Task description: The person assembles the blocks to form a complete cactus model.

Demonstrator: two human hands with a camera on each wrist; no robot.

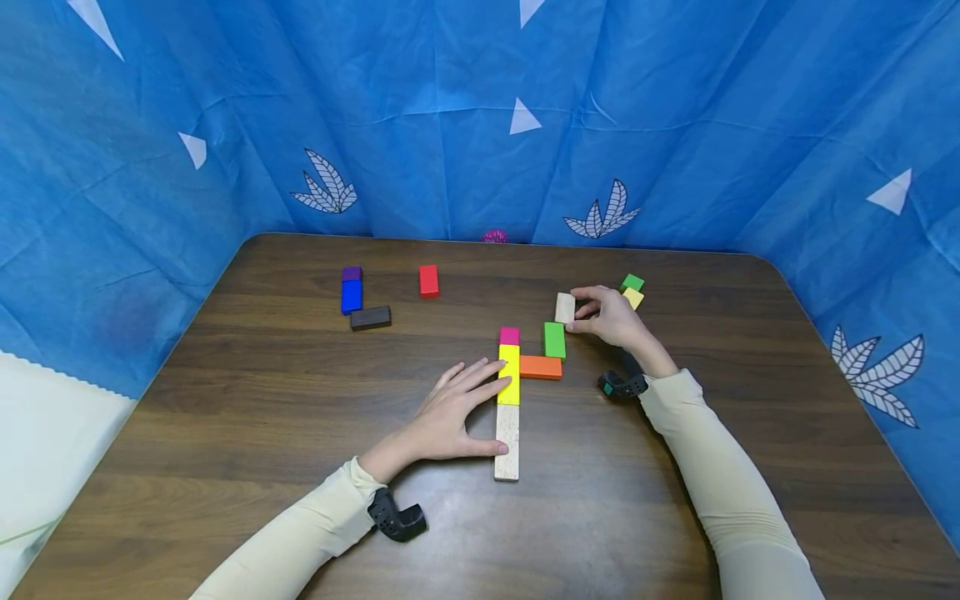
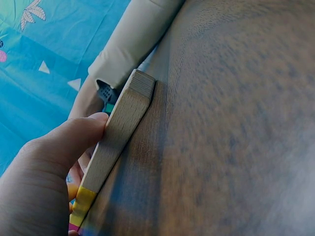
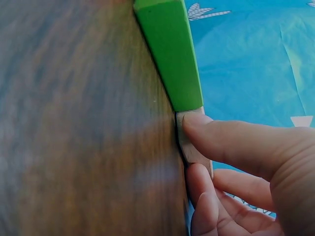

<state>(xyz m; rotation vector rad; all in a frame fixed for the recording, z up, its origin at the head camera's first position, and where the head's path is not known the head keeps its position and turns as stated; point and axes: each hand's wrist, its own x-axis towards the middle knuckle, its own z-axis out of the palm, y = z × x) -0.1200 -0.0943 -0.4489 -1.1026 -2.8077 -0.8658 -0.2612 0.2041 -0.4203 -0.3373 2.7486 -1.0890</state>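
My left hand (image 1: 453, 417) is spread flat beside a column of blocks. Its fingertips rest on the yellow block (image 1: 508, 390), and its thumb touches the long plain wooden block (image 1: 507, 462) below. A pink block (image 1: 509, 336) tops the column. From the column an orange block (image 1: 542, 367) extends to the right, with a green block (image 1: 554, 341) standing off its far end. My right hand (image 1: 611, 317) pinches a short plain wooden block (image 1: 565, 307) between thumb and fingers, right at the far end of that green block. In the right wrist view, the thumb covers part of this wooden block (image 3: 197, 155).
Behind my right hand lie a small green block (image 1: 632, 282) and a pale yellow block (image 1: 633, 297). Toward the back left are purple (image 1: 352, 273), blue (image 1: 351, 297) and black (image 1: 371, 318) blocks, plus a red block (image 1: 429, 281). A blue curtain (image 1: 450, 125) borders the wooden table (image 1: 247, 433).
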